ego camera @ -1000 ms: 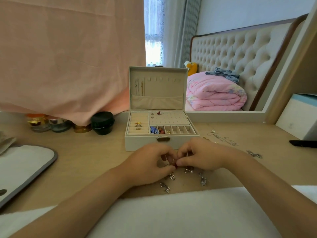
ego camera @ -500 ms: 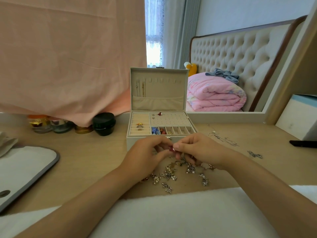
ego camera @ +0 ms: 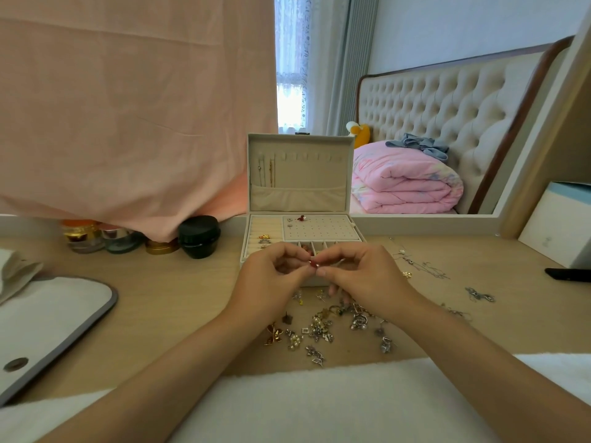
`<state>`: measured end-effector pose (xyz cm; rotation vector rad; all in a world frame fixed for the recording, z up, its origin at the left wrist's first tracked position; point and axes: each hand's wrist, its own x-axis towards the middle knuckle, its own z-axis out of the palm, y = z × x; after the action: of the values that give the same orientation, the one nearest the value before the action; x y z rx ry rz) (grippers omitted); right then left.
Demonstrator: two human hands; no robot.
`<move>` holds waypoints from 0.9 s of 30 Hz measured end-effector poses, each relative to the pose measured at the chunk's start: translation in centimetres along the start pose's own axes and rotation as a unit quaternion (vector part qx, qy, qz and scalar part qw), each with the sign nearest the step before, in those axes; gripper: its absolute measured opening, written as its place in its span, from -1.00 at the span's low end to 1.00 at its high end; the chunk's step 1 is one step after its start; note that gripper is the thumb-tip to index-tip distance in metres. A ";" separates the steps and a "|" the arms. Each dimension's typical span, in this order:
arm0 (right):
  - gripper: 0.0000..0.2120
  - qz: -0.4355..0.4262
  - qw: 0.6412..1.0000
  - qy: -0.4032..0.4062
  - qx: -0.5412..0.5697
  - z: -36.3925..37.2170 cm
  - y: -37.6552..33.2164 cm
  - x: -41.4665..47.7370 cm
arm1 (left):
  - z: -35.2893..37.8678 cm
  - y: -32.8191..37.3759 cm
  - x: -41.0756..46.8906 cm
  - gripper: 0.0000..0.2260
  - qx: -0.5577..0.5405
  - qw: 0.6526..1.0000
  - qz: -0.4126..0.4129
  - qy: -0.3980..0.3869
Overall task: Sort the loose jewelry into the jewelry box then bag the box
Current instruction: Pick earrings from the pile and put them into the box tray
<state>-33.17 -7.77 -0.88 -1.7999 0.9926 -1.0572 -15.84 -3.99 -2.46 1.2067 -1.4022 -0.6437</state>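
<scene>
Left hand (ego camera: 271, 278): fingertips pinch a red stud (ego camera: 312, 264) above the desk, just before the open jewelry box (ego camera: 300, 187).
Right hand (ego camera: 361, 276): thumb and forefinger pinch the same stud.
Risk: a slipped pinch would likely drop it into the loose jewelry (ego camera: 319, 327) below.

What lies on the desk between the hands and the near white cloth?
Loose jewelry lies scattered there; the head view shows it.
</scene>
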 end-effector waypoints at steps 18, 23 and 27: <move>-0.88 -0.033 0.986 0.121 -0.111 -2.3 -1.1 6.1 | -3.4 2.1 8.0 -0.69 0.377 0.916 0.106 -0.085; -0.88 -0.023 0.972 0.087 -0.218 -1.9 -0.9 9.6 | -2.8 0.6 10.6 -0.64 0.371 0.917 0.048 -0.135; -0.90 0.000 0.958 0.071 -0.278 -1.5 0.3 11.9 | -2.3 -0.9 11.2 -0.58 0.358 0.919 0.042 -0.160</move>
<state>-30.51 -18.94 2.68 -2.1842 1.4908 -0.9781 -11.72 -13.99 1.55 1.6391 -2.0590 -0.2643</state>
